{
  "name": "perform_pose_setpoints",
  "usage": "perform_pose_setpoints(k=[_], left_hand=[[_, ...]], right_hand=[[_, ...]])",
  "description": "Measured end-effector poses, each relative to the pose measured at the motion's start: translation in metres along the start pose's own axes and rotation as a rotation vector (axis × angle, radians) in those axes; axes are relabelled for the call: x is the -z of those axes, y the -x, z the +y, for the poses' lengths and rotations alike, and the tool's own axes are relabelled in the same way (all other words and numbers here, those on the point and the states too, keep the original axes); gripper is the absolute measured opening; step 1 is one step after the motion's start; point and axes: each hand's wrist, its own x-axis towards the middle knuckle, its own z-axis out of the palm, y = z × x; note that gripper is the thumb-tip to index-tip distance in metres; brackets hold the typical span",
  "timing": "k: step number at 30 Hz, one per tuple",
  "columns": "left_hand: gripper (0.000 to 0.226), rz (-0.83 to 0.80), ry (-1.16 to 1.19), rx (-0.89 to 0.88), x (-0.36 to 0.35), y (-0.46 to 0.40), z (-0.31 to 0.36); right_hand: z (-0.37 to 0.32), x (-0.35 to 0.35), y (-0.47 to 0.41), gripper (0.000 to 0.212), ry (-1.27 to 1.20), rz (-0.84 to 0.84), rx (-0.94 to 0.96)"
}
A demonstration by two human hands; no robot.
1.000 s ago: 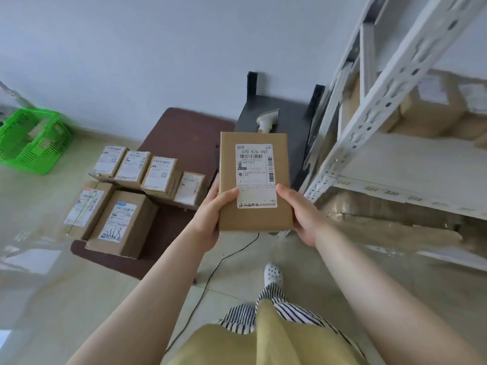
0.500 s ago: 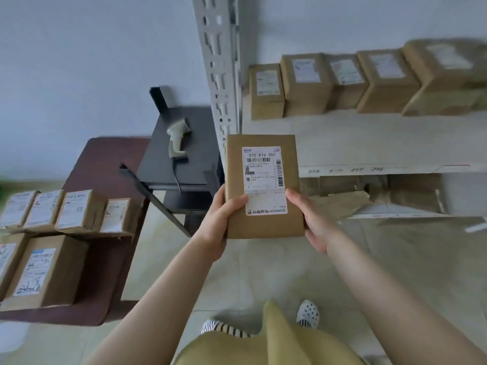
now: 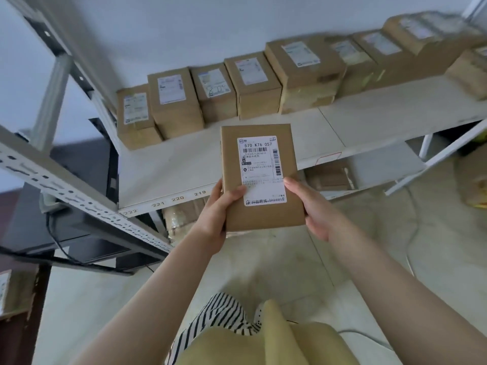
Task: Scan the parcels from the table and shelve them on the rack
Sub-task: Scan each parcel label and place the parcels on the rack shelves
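Parcel (image 3: 261,177) labelled 570 K76 057 gripped at both lower edges by left hand (image 3: 214,219) and right hand (image 3: 313,209), held above floor, near rack shelf (image 3: 369,122), row of boxes (image 3: 253,85) shelved at far edge.

The person wears a pale yellow garment (image 3: 268,341) over black-and-white striped fabric (image 3: 218,316). Both forearms are bare, with no sleeves, rings or watch visible on either arm.
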Motion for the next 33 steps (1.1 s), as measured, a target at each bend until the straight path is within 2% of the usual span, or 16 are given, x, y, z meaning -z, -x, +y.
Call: perform_pose_setpoints(k=[6, 12, 15, 20, 25, 27, 30, 33], left_hand=[[0.087, -0.073, -0.035, 0.037, -0.047, -0.062, 0.009], [0.087, -0.2, -0.051, 0.086, -0.099, -0.14, 0.025], [0.087, -0.26, -0.055, 0.087, -0.135, -0.178, 0.037], [0.091, -0.353, -0.122, 0.138, -0.198, -0.224, 0.049], [0.084, -0.381, -0.153, 0.171, -0.258, -0.257, 0.045], [0.076, -0.387, -0.154, 0.172, -0.285, -0.272, 0.04], [0.076, -0.351, -0.12, 0.182, -0.333, -0.29, 0.026], [0.075, -0.335, -0.072, 0.201, -0.378, -0.301, 0.011]], right_hand=[[-0.017, 0.056, -0.02, 0.095, -0.044, 0.055, 0.013], [-0.05, 0.118, -0.052, 0.072, -0.077, 0.18, 0.012], [-0.072, 0.155, -0.062, 0.078, -0.091, 0.27, 0.022], [-0.089, 0.212, -0.063, 0.056, -0.171, 0.383, 0.034], [-0.096, 0.274, -0.066, 0.083, -0.209, 0.435, 0.034], [-0.1, 0.303, -0.068, 0.083, -0.224, 0.436, 0.031], [-0.103, 0.356, -0.07, 0.07, -0.225, 0.425, 0.03], [-0.108, 0.406, -0.068, 0.081, -0.193, 0.421, 0.013]])
